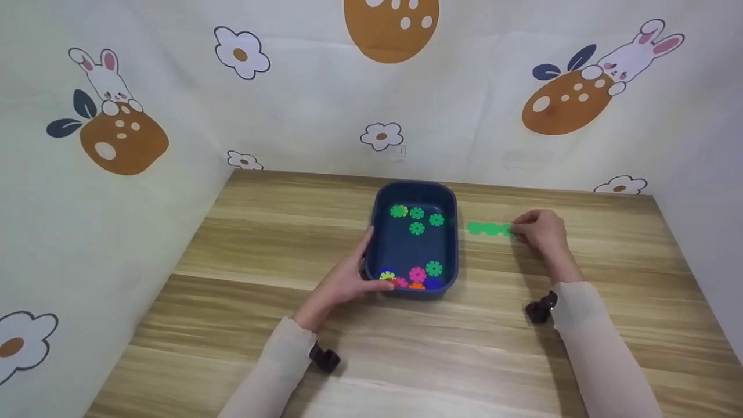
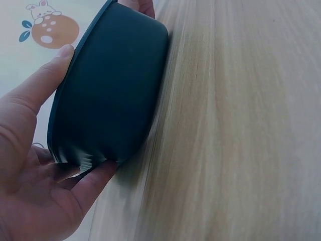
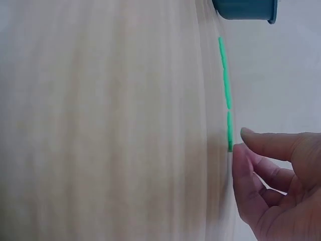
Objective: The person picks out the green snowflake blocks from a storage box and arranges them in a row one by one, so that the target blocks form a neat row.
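Note:
My left hand [image 1: 347, 280] grips the near left corner of a dark blue plastic bin [image 1: 400, 248], thumb over the near rim and fingers along the side. Slotted snowflake discs lie inside: green ones [image 1: 417, 228] toward the far end, and pink [image 1: 417, 274], orange, yellow, blue and green ones near the front. To the right of the bin, my right hand [image 1: 545, 235] pinches the right end of a strip of joined green snowflake discs [image 1: 491, 229]. Seen edge-on in the right wrist view, the strip [image 3: 225, 80] stretches along the wood surface from my fingertips toward the bin [image 3: 248, 9].
The bin stands on a wood-grain tabletop [image 1: 249, 244]. A pale cloth wall [image 1: 307, 110] printed with rabbits, oranges and flowers encloses the table at the back and on both sides. Small black devices sit on both wrists.

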Motion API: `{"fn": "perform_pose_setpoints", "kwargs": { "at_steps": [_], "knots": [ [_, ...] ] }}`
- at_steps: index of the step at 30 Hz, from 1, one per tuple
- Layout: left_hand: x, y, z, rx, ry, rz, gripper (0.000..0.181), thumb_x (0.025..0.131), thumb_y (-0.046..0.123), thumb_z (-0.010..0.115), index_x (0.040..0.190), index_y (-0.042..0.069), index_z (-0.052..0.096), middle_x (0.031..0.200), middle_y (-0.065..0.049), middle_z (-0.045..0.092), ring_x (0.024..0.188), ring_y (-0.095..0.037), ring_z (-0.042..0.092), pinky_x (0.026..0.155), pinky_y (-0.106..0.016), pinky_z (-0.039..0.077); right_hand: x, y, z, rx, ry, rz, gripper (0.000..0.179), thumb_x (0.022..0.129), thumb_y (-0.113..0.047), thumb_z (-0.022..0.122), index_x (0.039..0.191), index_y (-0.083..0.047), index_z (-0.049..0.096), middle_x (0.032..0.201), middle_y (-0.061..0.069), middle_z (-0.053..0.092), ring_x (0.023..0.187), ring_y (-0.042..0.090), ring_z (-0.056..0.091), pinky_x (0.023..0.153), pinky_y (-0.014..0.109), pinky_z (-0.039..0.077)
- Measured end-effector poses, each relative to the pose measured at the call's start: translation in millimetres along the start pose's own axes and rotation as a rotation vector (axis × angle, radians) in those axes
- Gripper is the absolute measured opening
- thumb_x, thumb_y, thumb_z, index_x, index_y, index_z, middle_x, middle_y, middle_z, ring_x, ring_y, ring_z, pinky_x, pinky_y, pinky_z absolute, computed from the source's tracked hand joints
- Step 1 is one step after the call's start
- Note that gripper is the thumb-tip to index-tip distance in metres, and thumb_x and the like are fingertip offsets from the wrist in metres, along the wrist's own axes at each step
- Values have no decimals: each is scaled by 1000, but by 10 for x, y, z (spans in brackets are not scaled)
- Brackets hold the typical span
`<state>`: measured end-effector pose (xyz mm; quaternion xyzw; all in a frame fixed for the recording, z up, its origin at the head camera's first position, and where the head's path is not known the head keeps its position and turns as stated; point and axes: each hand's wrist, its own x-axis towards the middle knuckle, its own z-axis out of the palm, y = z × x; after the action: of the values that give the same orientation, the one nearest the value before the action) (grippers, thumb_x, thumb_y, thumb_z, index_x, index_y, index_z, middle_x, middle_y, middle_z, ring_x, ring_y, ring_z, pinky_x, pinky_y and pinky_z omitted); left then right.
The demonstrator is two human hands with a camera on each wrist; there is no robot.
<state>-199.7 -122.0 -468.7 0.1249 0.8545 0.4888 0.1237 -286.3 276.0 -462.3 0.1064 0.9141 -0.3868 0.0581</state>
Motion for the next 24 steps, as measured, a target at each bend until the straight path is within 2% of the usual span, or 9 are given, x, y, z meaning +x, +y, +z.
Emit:
{"fn": "perform_pose_setpoints", "kwargs": {
  "at_steps": [5, 11, 18, 24],
  "knots": [
    [-7, -19, 11, 6, -2, -1, 119, 75, 37, 88, 162, 22, 8, 168, -10, 16, 152, -33, 25, 124, -51, 24, -78, -117, -3, 142, -16, -26, 28, 96, -16, 65, 115, 5, 65, 100, 8, 68, 79, 6, 65, 73, 20, 58],
    [-26, -42, 37, -6, -16, -8, 119, 75, 39, 88, 162, 23, 8, 169, -9, 14, 153, -34, 24, 124, -52, 23, -189, -420, 62, 247, -72, -103, 34, 96, -17, 66, 119, 8, 63, 99, 5, 68, 71, -5, 64, 75, 18, 59],
    [3, -8, -4, 7, -6, -21, 118, 75, 36, 88, 162, 24, 9, 169, -8, 15, 153, -33, 24, 124, -52, 23, -309, -850, 284, 325, -100, -212, 34, 95, -19, 69, 117, 6, 65, 111, 16, 67, 79, -2, 66, 76, 17, 58],
    [14, 15, 5, 8, 7, -9, 118, 75, 37, 88, 162, 22, 9, 168, -8, 16, 153, -32, 25, 124, -52, 23, -388, -1139, 561, 309, -201, -265, 32, 97, -17, 65, 122, 2, 65, 120, 20, 67, 94, 11, 66, 87, 24, 58]
  ]
}}
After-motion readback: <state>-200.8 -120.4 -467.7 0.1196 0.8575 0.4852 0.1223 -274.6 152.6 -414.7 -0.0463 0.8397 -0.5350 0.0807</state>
